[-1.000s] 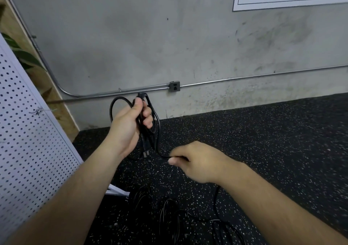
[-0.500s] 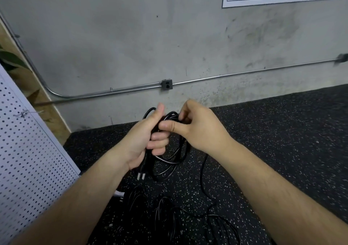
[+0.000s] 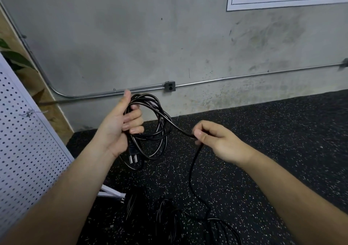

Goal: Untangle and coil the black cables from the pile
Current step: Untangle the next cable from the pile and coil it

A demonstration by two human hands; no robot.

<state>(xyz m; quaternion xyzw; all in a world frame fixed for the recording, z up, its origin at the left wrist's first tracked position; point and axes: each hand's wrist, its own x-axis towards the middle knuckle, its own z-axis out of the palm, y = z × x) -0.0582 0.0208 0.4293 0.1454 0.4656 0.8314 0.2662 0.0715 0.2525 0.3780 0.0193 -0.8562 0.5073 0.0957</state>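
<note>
My left hand (image 3: pixel 120 124) grips a coil of black cable (image 3: pixel 160 124) held up in the air, several loops gathered in the palm. The cable's plug (image 3: pixel 133 156) with its metal prongs hangs just below that hand. To the right, my right hand (image 3: pixel 216 141) pinches the loose run of the same cable (image 3: pixel 192 171) between thumb and fingers. From the pinch the cable drops to the floor and joins a pile of black cables (image 3: pixel 169 218) at the bottom of the view.
A white perforated panel (image 3: pixel 28 141) leans at the left, its foot (image 3: pixel 111 193) beside the pile. Black speckled rubber floor (image 3: pixel 263 141) runs to a grey concrete wall with a metal conduit and an outlet box (image 3: pixel 170 86).
My right hand has moved away from the coil to the right and down, drawing out a length of cable. The coil in my left hand has more loops and sits higher.
</note>
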